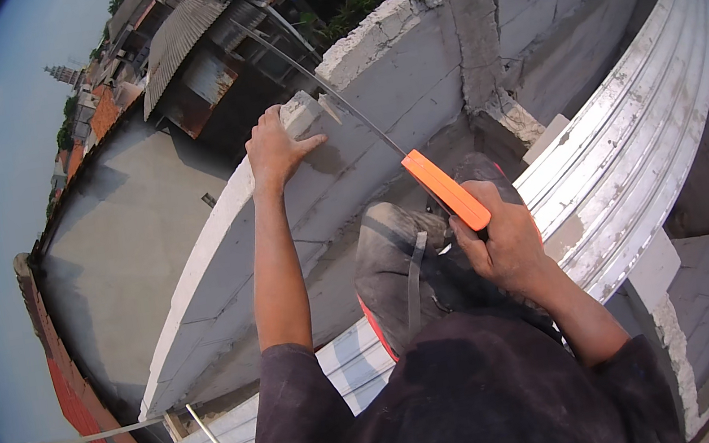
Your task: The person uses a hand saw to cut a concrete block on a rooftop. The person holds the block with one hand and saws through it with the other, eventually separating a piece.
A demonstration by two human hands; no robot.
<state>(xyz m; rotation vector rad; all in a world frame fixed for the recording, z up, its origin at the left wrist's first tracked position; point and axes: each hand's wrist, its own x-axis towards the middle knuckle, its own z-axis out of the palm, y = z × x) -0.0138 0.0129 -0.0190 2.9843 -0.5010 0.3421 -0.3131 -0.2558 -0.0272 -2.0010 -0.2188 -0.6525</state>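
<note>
My right hand [502, 241] is closed around the orange handle of a hand saw [445, 189], over my knees. Its long thin blade slants up and left across the top of a pale block wall [199, 275], beside a cut in the wall's edge. My left hand [275, 151] grips the wall top just left of the blade, fingers over the top and thumb stretched toward the cut. A damp-looking dark patch marks the wall face below the thumb.
Ribbed metal sheeting [620, 175] runs under and to the right of my bent legs [400, 256]. Rough broken block wall [388, 40] continues at the far side. Beyond the wall is a drop toward corrugated roofs [193, 40] and a grey plastered wall [137, 225].
</note>
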